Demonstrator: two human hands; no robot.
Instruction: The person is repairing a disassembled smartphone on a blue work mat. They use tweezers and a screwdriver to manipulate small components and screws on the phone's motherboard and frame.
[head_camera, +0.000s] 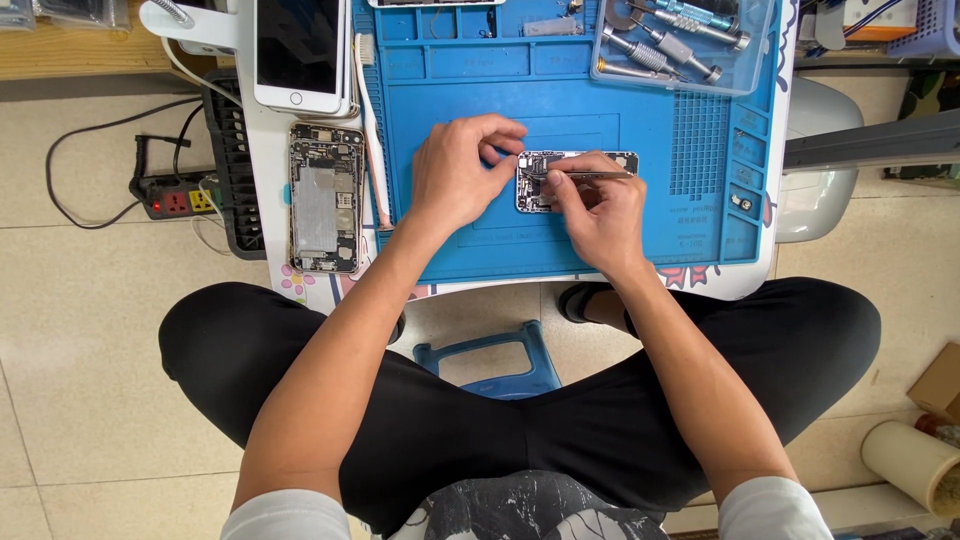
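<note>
I see the left hand (455, 175) pinching the circuit board (540, 185) flat on the blue mat (560, 90) of the tabletop, the right hand (600, 215) closed on tweezers (590, 174) over it; opened phone chassis (325, 198) aside, reassembly judged outstanding.

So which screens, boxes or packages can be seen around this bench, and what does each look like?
Phone screen: top left, beside the blue mat; dark glass, white frame, unlit.
Clear plastic tray: top right of the mat; rectangular, holding metal screwdrivers.
Cardboard box: floor, far right; brown, only a corner shows.
Cardboard tube: floor, lower right; beige roll lying down.
No labels or signs clear enough to describe.
</note>
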